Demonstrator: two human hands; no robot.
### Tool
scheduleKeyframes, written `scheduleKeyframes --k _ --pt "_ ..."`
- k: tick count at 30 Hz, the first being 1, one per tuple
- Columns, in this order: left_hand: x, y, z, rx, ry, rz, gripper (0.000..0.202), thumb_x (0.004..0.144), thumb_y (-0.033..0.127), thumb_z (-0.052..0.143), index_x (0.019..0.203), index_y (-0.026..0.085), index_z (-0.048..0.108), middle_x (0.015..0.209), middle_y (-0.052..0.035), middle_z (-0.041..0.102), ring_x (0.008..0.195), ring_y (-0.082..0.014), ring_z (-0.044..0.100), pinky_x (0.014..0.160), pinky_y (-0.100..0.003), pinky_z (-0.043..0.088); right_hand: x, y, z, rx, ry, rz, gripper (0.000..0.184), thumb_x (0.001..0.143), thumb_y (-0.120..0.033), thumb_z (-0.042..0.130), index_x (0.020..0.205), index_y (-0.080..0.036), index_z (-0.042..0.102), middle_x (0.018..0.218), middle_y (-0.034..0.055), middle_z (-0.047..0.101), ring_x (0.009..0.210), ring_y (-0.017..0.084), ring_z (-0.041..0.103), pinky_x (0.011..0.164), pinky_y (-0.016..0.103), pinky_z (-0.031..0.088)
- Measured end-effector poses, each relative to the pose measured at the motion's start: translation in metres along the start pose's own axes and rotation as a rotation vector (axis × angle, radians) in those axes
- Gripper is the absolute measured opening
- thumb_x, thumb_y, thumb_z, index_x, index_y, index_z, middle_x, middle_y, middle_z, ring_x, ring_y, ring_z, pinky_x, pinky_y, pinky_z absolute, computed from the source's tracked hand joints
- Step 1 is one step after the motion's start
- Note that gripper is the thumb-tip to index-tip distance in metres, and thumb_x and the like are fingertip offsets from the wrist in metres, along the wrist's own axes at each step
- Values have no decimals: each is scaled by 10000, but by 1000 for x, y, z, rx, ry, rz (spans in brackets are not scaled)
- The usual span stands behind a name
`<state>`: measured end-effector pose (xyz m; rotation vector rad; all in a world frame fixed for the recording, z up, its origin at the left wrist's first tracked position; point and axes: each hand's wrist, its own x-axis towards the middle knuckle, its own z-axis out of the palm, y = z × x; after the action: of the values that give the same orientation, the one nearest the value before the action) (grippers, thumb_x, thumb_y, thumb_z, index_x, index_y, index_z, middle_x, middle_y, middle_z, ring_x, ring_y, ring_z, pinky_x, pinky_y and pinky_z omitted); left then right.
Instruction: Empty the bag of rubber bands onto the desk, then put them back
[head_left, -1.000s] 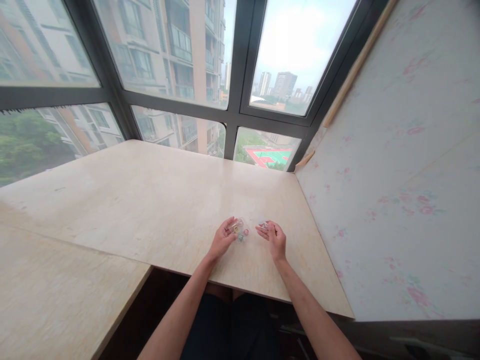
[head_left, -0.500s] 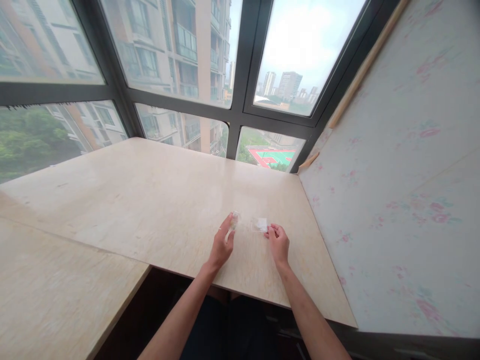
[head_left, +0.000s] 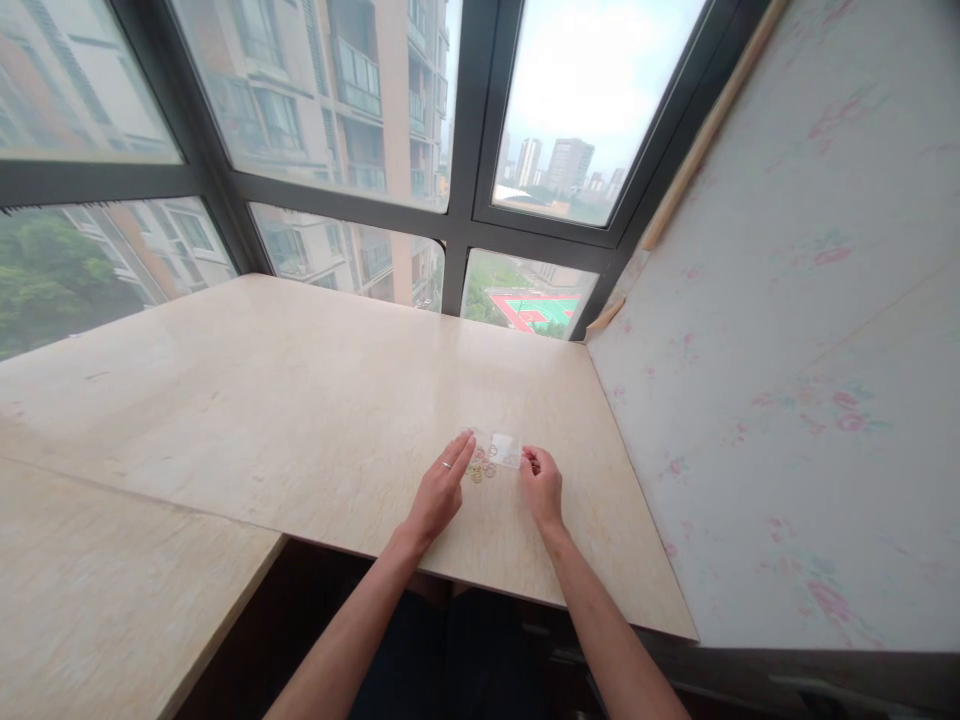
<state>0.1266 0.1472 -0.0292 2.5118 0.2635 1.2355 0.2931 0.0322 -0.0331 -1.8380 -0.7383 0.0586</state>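
Several small coloured rings lie in a loose heap on the beige tabletop, between my two hands. A small clear plastic piece lies flat just behind them. My left hand rests palm down with fingers stretched toward the rings, a ring on one finger. My right hand is curled, its fingertips pinched at the right edge of the clear piece; whether they hold anything is too small to see.
The table runs to a dark-framed window at the back and a pale flowered wall panel on the right. A second beige slab adjoins at the lower left. The front edge is just behind my wrists.
The rings, earlier in a clear container in my left hand, now lie spilled on the table. My left hand has flattened out. The clear piece lies flat near my right fingers.
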Motion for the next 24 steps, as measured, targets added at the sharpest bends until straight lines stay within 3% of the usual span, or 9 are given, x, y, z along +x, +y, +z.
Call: scheduleKeyframes --k 4,6,9,12,17,21,24 --pt "2 0 -12 -60 12 -18 721 890 -36 253 1532 282 177 1517 -75 324 1402 -202 310 1119 -446 383 0 1 0 -1 -9 -8 280 840 -312 475 987 -136 636 991 106 647 864 196 597 809 326 499" --pt "4 1 -20 -110 54 -100 646 925 23 285 1522 264 225 1503 -75 352 1389 -201 333 1120 -427 383 0 1 0 -6 -11 -15 283 845 -303 464 1003 -135 627 1006 111 634 869 192 592 805 324 504" --pt "9 3 -32 -204 233 -350 525 957 151 392 1475 214 340 1467 -96 409 1371 -218 367 1116 -415 383 0 2 3 -51 -19 -54 325 838 -285 450 1079 -131 606 1088 137 595 970 211 570 824 335 509" --pt "14 3 -40 -437 380 -572 497 935 228 495 1424 200 408 1453 -113 423 1348 -240 401 1110 -407 388 0 6 7 -161 -54 -152 410 846 -298 435 1194 -127 566 1212 155 548 1152 243 497 952 392 470" --pt "13 -1 -45 -856 545 -891 558 824 174 624 1338 166 407 1449 -166 405 1304 -262 457 1100 -432 391 1 13 14 -328 -106 -184 573 883 -370 418 1341 -30 472 1383 208 463 1315 284 376 1134 449 286" --pt "3 -4 -47 -1044 541 -1119 504 799 110 601 1265 171 417 1451 -176 395 1282 -267 483 1040 -439 456 8 14 18 -449 -220 -105 732 830 -442 522 1379 31 418 1450 248 397 1375 333 304 1151 465 233" --pt "-5 -6 -44 -1026 521 -1203 485 803 90 579 1253 174 418 1444 -174 406 1287 -265 478 1020 -428 475 17 12 17 -496 -266 -67 713 799 -419 572 1382 -32 433 1439 226 426 1363 340 329 1115 475 272"
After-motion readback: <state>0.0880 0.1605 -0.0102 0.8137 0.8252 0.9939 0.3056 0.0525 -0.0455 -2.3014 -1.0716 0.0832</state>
